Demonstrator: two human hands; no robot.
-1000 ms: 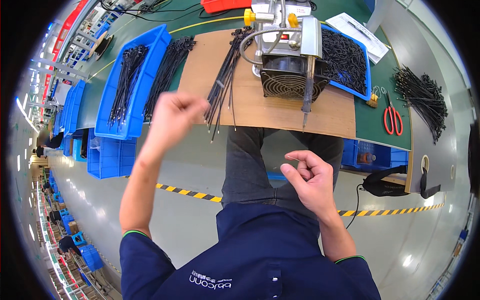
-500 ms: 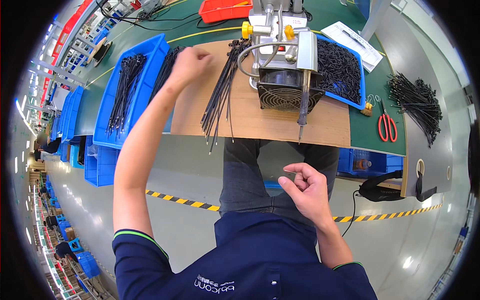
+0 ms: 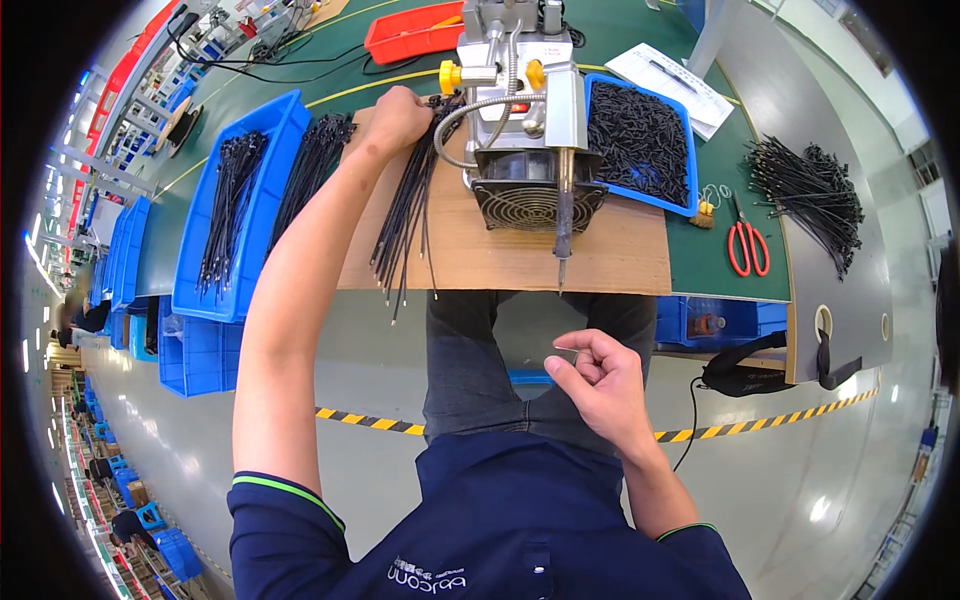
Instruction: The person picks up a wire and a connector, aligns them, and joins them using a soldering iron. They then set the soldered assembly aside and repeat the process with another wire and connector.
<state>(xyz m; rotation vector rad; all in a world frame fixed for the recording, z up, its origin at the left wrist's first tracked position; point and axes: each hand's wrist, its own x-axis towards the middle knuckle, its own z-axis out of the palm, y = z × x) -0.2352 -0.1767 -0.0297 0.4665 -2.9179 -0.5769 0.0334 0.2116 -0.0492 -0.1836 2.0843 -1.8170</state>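
My left hand [image 3: 400,118] reaches to the upper end of a loose bundle of thin black cables [image 3: 405,225] on the brown cardboard [image 3: 640,255]. Its fingers are curled in against the cable ends, and what they hold is hidden. Over my lap, my right hand [image 3: 605,380] is closed in a pinch on a short, thin silvery wire [image 3: 566,349]. Above it, a soldering iron [image 3: 564,205] points tip down from a metal stand [image 3: 515,60], beside a black fan [image 3: 525,200].
At left are a blue bin [image 3: 185,285] of black cables and another cable bundle [image 3: 312,165]. Right of the stand sits a blue tray [image 3: 688,190] of small black parts. Red-handled scissors [image 3: 748,250], a brush [image 3: 703,215] and a cable pile [image 3: 808,195] lie farther right.
My left hand has moved right, from over the cardboard onto the upper end of the cable bundle. My right hand stays pinched on the wire. The view has shifted slightly.
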